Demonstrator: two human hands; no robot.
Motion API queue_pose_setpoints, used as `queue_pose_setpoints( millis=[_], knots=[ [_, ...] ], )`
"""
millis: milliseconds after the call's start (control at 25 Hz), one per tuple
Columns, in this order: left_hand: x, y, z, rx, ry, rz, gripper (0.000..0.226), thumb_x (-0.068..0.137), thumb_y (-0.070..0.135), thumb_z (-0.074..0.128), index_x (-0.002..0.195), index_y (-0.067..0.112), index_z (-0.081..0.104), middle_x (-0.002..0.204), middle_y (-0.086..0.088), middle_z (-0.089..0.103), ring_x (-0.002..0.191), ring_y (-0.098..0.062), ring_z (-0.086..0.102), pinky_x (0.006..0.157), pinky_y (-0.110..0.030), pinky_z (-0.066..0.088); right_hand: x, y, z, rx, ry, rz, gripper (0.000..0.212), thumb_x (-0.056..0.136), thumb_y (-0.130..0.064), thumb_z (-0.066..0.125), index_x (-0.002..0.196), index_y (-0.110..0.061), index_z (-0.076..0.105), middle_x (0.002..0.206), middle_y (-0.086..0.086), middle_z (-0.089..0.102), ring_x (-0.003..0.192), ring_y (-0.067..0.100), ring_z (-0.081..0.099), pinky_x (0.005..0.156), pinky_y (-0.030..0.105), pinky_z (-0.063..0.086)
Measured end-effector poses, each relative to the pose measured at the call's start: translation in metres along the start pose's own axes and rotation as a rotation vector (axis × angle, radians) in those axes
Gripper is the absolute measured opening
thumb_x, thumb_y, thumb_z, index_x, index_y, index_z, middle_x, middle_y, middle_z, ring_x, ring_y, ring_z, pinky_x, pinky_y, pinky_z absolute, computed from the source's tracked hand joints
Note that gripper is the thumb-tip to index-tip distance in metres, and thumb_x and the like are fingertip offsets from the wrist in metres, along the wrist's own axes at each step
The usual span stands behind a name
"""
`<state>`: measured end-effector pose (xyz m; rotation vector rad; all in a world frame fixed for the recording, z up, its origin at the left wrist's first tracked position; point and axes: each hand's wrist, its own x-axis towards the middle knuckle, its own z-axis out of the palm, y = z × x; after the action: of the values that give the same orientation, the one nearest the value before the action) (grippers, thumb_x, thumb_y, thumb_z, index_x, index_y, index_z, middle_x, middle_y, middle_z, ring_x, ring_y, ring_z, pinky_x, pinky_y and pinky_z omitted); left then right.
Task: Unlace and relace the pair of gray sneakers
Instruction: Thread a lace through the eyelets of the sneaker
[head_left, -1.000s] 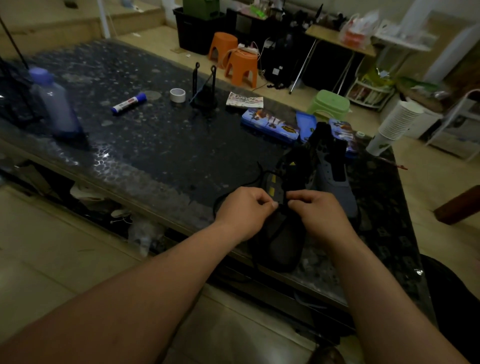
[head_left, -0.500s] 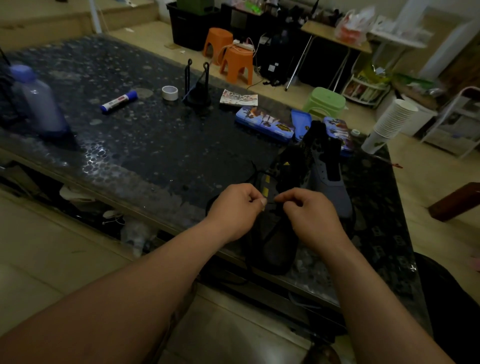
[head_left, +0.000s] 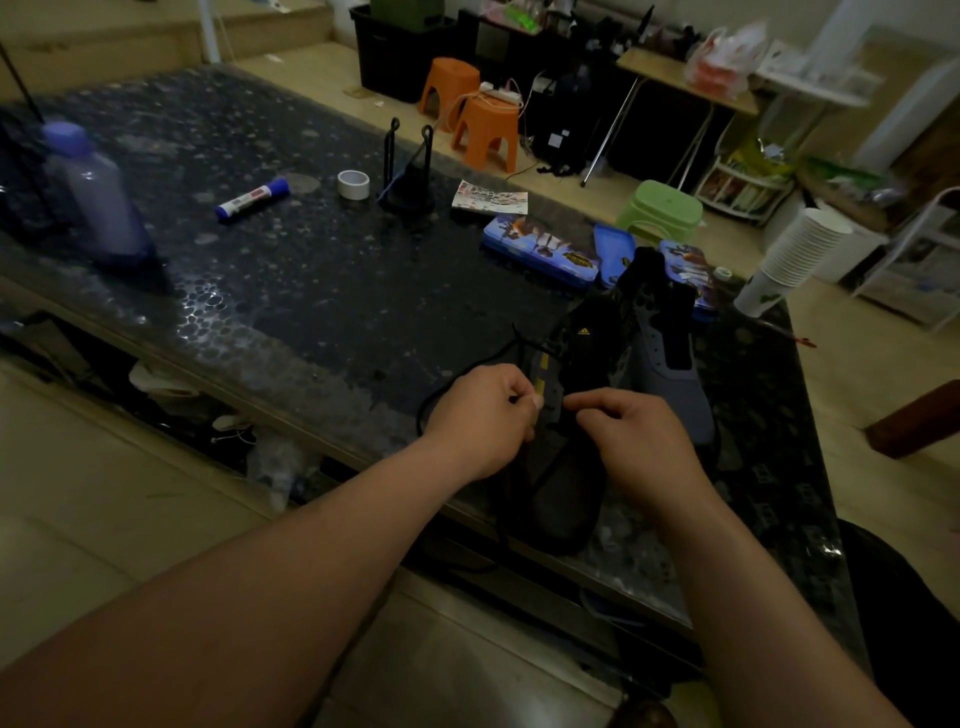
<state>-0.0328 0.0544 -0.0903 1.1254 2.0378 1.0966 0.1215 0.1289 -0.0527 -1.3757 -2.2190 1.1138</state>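
Note:
Two gray sneakers lie at the near edge of the dark glass table (head_left: 291, 291). The nearer sneaker (head_left: 566, 493) points its toe toward me and has yellow marks by its eyelets. The second sneaker (head_left: 670, 364) lies just behind it to the right, without a lace that I can see. My left hand (head_left: 483, 415) pinches the black lace (head_left: 441, 400) at the nearer shoe's left eyelet row. The lace loops out to the left over the glass. My right hand (head_left: 628, 436) is curled over the shoe's throat and pinches the lace there. The eyelets under both hands are hidden.
On the table stand a purple bottle (head_left: 98, 202), a blue marker (head_left: 252, 200), a tape roll (head_left: 353, 183), a black stand (head_left: 408, 182), blue tin boxes (head_left: 540, 252) and a stack of paper cups (head_left: 789, 260). Orange stools (head_left: 485, 132) and a green stool (head_left: 660, 210) stand beyond.
My hands have drawn slightly apart over the nearer sneaker, still pinching the lace. The camera view shifted a little; the sneakers stayed where they were.

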Motion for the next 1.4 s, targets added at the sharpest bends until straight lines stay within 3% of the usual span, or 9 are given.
queue_pose_setpoints(
  millis=[200,440,560,760,960,1040,1120,1280,1400],
  knots=[
    [-0.004,0.005,0.004,0.381,0.14,0.15,0.016,0.102,0.041,0.055,0.092,0.03,0.062,0.085,0.01,0.069,0.079,-0.015,0.063,0.066,-0.036,0.053,-0.001,-0.002,0.003,0.104,0.003,0.021,0.026,0.1,-0.015,0.06,0.108,-0.03,0.079,0.097,0.014,0.077,0.103,0.043,0.067,0.086,0.061,0.057],
    [0.006,-0.009,0.01,-0.186,-0.045,-0.042,0.015,0.099,0.03,0.067,0.086,0.024,0.07,0.07,0.005,0.072,0.054,0.0,0.056,0.066,-0.032,0.051,0.012,0.005,0.008,-0.104,-0.019,-0.059,0.023,0.1,-0.021,0.065,0.121,-0.023,0.075,0.098,-0.013,0.071,0.099,0.011,0.069,0.077,0.023,0.054],
    [0.007,-0.011,0.011,-0.157,-0.065,0.001,0.011,0.094,0.034,0.071,0.093,0.024,0.065,0.086,0.003,0.071,0.076,-0.01,0.064,0.081,-0.043,0.057,0.017,0.009,0.013,-0.18,0.033,-0.11,0.009,0.099,-0.026,0.066,0.1,-0.029,0.074,0.089,-0.014,0.07,0.087,0.007,0.066,0.073,0.029,0.051],
    [0.0,-0.011,0.017,0.141,-0.145,0.013,0.067,0.063,0.069,0.059,0.119,0.035,0.046,0.124,0.008,0.056,0.112,-0.015,0.061,0.099,-0.047,0.051,0.018,0.012,0.011,-0.281,0.101,-0.157,0.014,0.104,-0.022,0.058,0.091,-0.023,0.065,0.098,0.001,0.061,0.09,0.02,0.062,0.077,0.042,0.056],
    [0.001,-0.017,0.017,0.173,-0.099,0.024,0.053,0.08,0.057,0.074,0.117,0.029,0.05,0.113,0.004,0.056,0.101,-0.019,0.061,0.091,-0.04,0.052,0.005,0.006,-0.056,1.063,0.193,0.129,0.027,0.107,-0.01,0.039,0.087,-0.01,0.057,0.092,0.009,0.07,0.095,0.026,0.074,0.085,0.042,0.062],
    [0.0,-0.019,0.018,0.164,-0.109,0.021,0.051,0.083,0.054,0.076,0.117,0.025,0.052,0.114,0.003,0.057,0.099,-0.018,0.06,0.087,-0.037,0.051,-0.002,0.01,-0.089,1.546,0.195,0.112,0.023,0.101,-0.012,0.04,0.081,-0.015,0.05,0.07,0.001,0.056,0.065,0.016,0.062,0.061,0.03,0.059],
    [0.0,-0.02,0.016,0.183,-0.098,0.02,0.048,0.083,0.057,0.076,0.109,0.024,0.052,0.109,0.003,0.06,0.095,-0.017,0.061,0.082,-0.038,0.052,-0.004,0.013,-0.095,1.265,0.221,0.156,0.024,0.104,-0.022,0.046,0.081,-0.017,0.049,0.064,-0.004,0.043,0.052,0.01,0.04,0.045,0.023,0.038],
    [0.001,-0.016,0.015,0.192,-0.092,0.036,0.039,0.084,0.051,0.077,0.091,0.022,0.052,0.086,0.002,0.063,0.08,-0.019,0.062,0.078,-0.043,0.053,-0.006,0.022,-0.043,-0.424,-0.042,0.017,0.051,0.098,-0.057,0.06,0.083,-0.009,0.068,0.07,0.01,0.062,0.068,0.022,0.062,0.063,0.037,0.046],
    [0.002,-0.014,0.015,0.183,-0.094,0.062,0.036,0.085,0.047,0.078,0.086,0.021,0.054,0.08,-0.001,0.063,0.077,-0.023,0.062,0.078,-0.047,0.054,-0.006,0.022,-0.034,-0.299,-0.141,-0.01,0.041,0.099,-0.045,0.065,0.075,-0.012,0.066,0.063,0.001,0.058,0.061,0.015,0.056,0.058,0.03,0.039]
  ],
)
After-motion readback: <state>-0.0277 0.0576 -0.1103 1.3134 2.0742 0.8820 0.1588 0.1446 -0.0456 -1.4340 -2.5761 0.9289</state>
